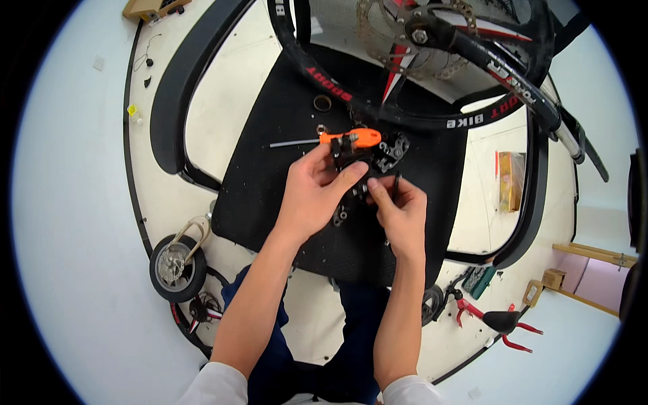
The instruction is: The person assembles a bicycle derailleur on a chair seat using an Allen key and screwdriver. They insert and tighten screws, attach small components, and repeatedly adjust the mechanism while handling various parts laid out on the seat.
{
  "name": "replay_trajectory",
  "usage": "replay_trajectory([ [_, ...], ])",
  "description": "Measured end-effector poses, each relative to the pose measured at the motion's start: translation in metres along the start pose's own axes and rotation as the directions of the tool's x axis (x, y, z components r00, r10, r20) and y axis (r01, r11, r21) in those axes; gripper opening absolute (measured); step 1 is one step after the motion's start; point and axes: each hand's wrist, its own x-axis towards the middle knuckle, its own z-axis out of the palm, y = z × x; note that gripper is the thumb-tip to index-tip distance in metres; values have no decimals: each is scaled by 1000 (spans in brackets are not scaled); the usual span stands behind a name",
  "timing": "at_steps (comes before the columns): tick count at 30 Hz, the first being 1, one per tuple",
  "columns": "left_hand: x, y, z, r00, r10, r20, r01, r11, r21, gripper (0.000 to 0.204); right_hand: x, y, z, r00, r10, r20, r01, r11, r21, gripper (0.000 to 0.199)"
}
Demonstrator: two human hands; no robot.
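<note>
My left hand point(312, 196) is closed around a small black metal part point(345, 156) above the chair seat, thumb on its near side. My right hand point(403, 217) is pinched close beside it. A thin dark piece point(397, 183) shows at its fingers, too small to name. Just beyond the left fingertips is a screwdriver point(368, 138) with an orange handle, its shaft pointing left. Dark metal bike parts point(395, 152) lie on the seat right of the left hand. More small parts point(340, 216) sit between the hands, and a round metal ring point(322, 102) lies farther back.
A bike wheel point(324, 84) with a disc rotor and fork leans across the back of the black chair seat point(256, 182). Armrests point(169, 101) flank both sides. On the floor are a small wheel point(177, 268), a red frame with a saddle point(501, 320) and a bagged package point(510, 181).
</note>
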Motion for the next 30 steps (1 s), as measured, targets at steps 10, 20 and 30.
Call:
replay_trajectory([
  [10,1,-5,-3,998,-61,6,61,998,-11,35,-2,8,-2,988,-151,25,151,988,14,6],
  [20,5,-5,-4,984,-172,-50,163,975,-150,31,-3,-1,-2,981,-181,69,173,979,110,20],
  [30,-1,-2,1,997,-67,-27,63,992,-110,37,-8,-17,-8,911,222,347,-380,779,498,45],
])
